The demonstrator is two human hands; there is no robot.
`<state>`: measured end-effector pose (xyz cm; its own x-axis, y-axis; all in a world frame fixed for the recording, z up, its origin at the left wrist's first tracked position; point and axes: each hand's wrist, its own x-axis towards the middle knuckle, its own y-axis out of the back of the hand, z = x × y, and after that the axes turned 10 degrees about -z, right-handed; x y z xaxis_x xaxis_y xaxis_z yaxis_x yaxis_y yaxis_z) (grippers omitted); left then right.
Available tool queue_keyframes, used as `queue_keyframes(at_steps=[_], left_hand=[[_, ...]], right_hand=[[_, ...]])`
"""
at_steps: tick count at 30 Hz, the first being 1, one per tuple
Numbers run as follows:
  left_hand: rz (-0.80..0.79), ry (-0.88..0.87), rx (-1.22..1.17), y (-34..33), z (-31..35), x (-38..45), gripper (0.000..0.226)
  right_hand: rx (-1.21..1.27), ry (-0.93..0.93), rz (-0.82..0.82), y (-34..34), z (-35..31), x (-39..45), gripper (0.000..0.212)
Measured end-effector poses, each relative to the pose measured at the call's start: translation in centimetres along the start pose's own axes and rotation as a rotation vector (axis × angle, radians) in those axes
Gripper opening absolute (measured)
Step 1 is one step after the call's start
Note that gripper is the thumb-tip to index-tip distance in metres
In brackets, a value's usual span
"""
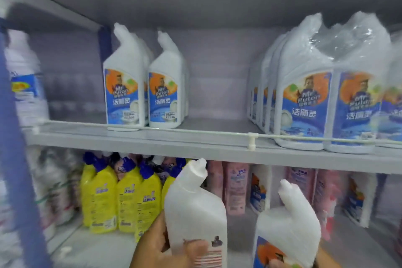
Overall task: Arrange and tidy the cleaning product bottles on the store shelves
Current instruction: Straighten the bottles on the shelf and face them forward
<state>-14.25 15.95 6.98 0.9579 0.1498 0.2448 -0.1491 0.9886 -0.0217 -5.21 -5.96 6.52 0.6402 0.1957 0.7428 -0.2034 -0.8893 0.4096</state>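
Note:
My left hand (pixel 161 246) grips a white angled-neck cleaner bottle (pixel 195 206), turned with its back label toward me, below the upper shelf (pixel 195 137). My right hand (pixel 326 259), barely visible at the bottom edge, holds a second white bottle (pixel 289 224) with its blue-orange label facing me. On the upper shelf two rows of the same bottles (pixel 143 84) stand left of centre. Several plastic-wrapped bottles of the same kind (pixel 315 93) crowd the right side. A wide gap lies between these groups.
A thin white guard rail (pixel 252 137) runs along the upper shelf's front. On the lower shelf stand yellow bottles with blue caps (pixel 121 198), pink bottles (pixel 236 189) and more white ones. A blue upright post (pixel 15 159) borders the left, with another white bottle (pixel 26 80) behind it.

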Motion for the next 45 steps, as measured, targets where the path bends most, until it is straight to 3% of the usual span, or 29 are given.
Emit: queue_keyframes(at_steps=[2,3,6,8,10,12,15,26,35,42,45], left_hand=[[0.035,-0.058,0.058,0.7,3.3,-1.5,0.098],[0.057,-0.085,0.076,1.2,5.2,-1.9,0.090],[0.086,-0.208,0.123,2.3,11.6,-2.0,0.077],[0.088,-0.345,0.138,2.8,15.3,-1.4,0.057],[0.067,-0.428,0.117,3.3,18.7,-0.2,0.037],[0.065,-0.453,0.158,4.2,21.6,2.0,0.035],[0.092,-0.443,0.194,5.6,24.1,6.1,0.032],[0.014,-0.278,0.363,9.0,21.6,16.8,0.028],[-0.045,-0.172,0.292,9.4,19.2,18.2,0.028],[-0.157,-0.129,0.240,10.8,22.2,19.2,0.028],[-0.128,-0.176,0.187,10.7,25.5,20.7,0.035]], right_hand=[[0.009,0.086,-0.006,0.0,-1.6,0.9,0.121],[0.052,0.070,-0.039,0.4,-2.8,1.2,0.120],[0.324,-0.114,-0.248,4.4,-8.0,2.0,0.086],[0.522,-0.158,-0.365,6.9,-10.5,2.8,0.079],[0.520,-0.105,-0.353,8.4,-13.0,5.6,0.058],[0.474,-0.053,-0.318,8.7,-15.5,9.0,0.041],[0.424,-0.045,-0.239,8.4,-17.1,14.1,0.033],[0.273,-0.186,-0.255,3.4,-13.2,23.7,0.039],[0.438,-0.340,-0.392,0.7,-10.9,24.1,0.034],[0.402,-0.464,-0.540,1.9,-10.8,25.8,0.041],[0.332,-0.362,-0.433,3.1,-12.7,28.3,0.050]])
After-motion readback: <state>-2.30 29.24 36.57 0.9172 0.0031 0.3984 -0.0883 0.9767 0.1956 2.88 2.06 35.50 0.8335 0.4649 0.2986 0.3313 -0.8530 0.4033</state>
